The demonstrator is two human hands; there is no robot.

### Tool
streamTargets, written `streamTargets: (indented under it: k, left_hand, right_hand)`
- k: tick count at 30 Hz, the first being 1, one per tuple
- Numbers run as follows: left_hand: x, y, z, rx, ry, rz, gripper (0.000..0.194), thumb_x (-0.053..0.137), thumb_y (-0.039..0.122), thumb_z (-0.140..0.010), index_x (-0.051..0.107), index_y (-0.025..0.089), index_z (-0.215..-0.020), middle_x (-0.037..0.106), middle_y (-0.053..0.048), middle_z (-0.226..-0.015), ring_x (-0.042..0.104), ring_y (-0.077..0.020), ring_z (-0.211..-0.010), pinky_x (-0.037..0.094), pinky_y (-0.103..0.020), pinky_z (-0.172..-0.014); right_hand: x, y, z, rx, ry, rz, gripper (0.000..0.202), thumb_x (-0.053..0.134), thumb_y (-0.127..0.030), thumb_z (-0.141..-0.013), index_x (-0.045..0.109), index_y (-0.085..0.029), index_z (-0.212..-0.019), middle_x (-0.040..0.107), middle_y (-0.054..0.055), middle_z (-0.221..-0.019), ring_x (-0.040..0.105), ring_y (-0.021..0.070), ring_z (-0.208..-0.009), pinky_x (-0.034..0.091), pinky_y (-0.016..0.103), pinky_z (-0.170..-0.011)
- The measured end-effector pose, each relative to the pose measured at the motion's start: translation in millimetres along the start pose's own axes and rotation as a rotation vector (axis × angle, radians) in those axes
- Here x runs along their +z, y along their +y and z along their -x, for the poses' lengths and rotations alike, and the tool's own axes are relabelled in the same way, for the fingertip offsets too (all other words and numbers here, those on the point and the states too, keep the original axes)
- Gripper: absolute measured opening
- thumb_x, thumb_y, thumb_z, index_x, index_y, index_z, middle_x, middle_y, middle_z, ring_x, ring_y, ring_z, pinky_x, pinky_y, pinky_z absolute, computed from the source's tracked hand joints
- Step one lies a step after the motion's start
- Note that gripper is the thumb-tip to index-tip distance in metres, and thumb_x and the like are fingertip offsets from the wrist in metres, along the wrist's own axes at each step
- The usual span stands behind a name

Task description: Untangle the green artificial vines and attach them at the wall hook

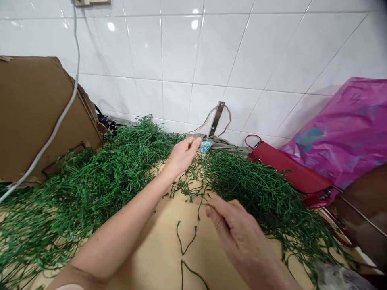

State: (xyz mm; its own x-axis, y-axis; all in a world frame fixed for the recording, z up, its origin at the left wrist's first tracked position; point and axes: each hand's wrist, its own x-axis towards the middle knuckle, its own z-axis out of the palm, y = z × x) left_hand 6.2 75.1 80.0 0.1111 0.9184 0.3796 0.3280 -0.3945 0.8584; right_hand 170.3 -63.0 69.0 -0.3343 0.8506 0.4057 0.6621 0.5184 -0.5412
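There are two hands (pixel 181 155) (pixel 240 231), two big heaps of green strands (pixel 117 173) (pixel 256 183), one red bag (pixel 284 167), one pink bag (pixel 344 121).

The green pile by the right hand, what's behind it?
Behind the green pile are a red bag and some grey cloth. The pile covers part of the bag's lower edge, so that bit can't be seen.

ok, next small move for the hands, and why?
Probably the right hand should draw the nearest green stem away from the loose cluster: it sits right beside that stem, while the left hand is farther off, by the blue-patterned piece.
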Motion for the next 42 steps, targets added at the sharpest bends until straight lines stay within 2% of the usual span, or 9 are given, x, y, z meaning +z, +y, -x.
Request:
streamTargets:
  k: [4,8,13,18,22,29,32,36,42]
  left_hand:
    - [-25.3,9,22,-0.312,-0.066,0.376,0.022,0.045,0.026,-0.095,0.054,0.018,-0.077,0.048,0.0,-0.077,0.046,-0.012,-0.068,0.037,-0.023,-0.06]
    - [-41.2,35,46,-0.342,-0.199,0.564,0.017,0.061,0.031,-0.093,0.072,0.019,-0.099,0.057,-0.003,-0.089,0.049,-0.0102,-0.072,0.042,-0.021,-0.061]
    - [-35.8,36,66,-0.333,-0.423,0.628,0.036,0.068,0.021,-0.088,0.069,0.023,-0.123,0.061,-0.004,-0.099,0.056,-0.0114,-0.083,0.049,-0.024,-0.073]
    - [-2.8,-14,91,-0.375,-0.509,0.627,0.064,0.07,0.013,-0.082,0.052,0.023,-0.143,0.062,-0.002,-0.099,0.056,-0.0092,-0.079,0.047,-0.025,-0.078]
    - [13.8,-45,108,-0.329,-0.511,0.542,0.062,0.07,0.017,-0.083,0.051,0.02,-0.142,0.057,0.001,-0.087,0.053,-0.0089,-0.074,0.045,-0.024,-0.072]
    - [19.5,-55,116,-0.304,-0.5,0.343,0.042,0.067,0.023,-0.087,0.061,0.017,-0.128,0.064,-0.003,-0.092,0.056,-0.0112,-0.079,0.047,-0.024,-0.074]
    - [23.2,-60,116,-0.322,-0.493,0.327,0.026,0.065,0.029,-0.09,0.067,0.013,-0.11,0.068,-0.005,-0.092,0.059,-0.0124,-0.082,0.048,-0.026,-0.078]
    - [30.2,-61,117,-0.284,-0.443,0.263,0.033,0.071,0.037,-0.087,0.068,0.016,-0.111,0.064,-0.001,-0.088,0.056,-0.011,-0.077,0.046,-0.024,-0.072]
    - [34.8,-56,121,-0.161,-0.253,0.104,0.015,0.07,0.029,-0.086,0.07,0.017,-0.095,0.063,-0.004,-0.096,0.06,-0.0132,-0.088,0.047,-0.023,-0.075]
  right_hand:
    - [-34,43,-4,0.069,0.158,0.333,0.033,0.039,-0.041,-0.101,0.064,-0.025,-0.086,0.07,0.007,-0.077,0.063,0.0248,-0.066,0.046,0.037,-0.06]
    - [-56,66,-5,0.116,0.398,0.646,0.037,0.042,-0.042,-0.098,0.069,-0.017,-0.107,0.07,0.021,-0.108,0.064,0.0382,-0.101,0.048,0.055,-0.091]
    - [-27,33,7,0.118,0.244,0.101,0.037,0.044,-0.049,-0.1,0.067,-0.024,-0.115,0.073,0.011,-0.113,0.069,0.0265,-0.104,0.055,0.042,-0.092]
    - [15,23,14,0.33,-0.013,-0.333,0.045,0.048,-0.056,-0.097,0.064,-0.022,-0.123,0.075,0.01,-0.107,0.071,0.0234,-0.1,0.059,0.036,-0.085]
    - [31,44,15,0.38,-0.072,-0.476,0.043,0.051,-0.06,-0.095,0.069,-0.022,-0.105,0.072,0.006,-0.094,0.068,0.021,-0.089,0.057,0.034,-0.08]
    - [53,77,24,0.429,-0.013,-0.462,0.023,0.061,-0.041,-0.09,0.069,-0.02,-0.085,0.063,0.0,-0.072,0.054,0.0144,-0.067,0.045,0.027,-0.063]
    - [59,79,28,0.445,0.054,-0.489,0.019,0.061,-0.036,-0.088,0.069,-0.02,-0.083,0.063,0.0,-0.073,0.055,0.0146,-0.068,0.046,0.027,-0.064]
    - [62,76,29,0.45,0.088,-0.553,0.014,0.063,-0.034,-0.087,0.069,-0.021,-0.085,0.063,-0.001,-0.072,0.056,0.0145,-0.066,0.045,0.026,-0.062]
    - [62,71,32,0.442,0.095,-0.629,0.015,0.059,-0.033,-0.092,0.065,-0.021,-0.086,0.062,-0.001,-0.072,0.057,0.0138,-0.068,0.047,0.026,-0.066]
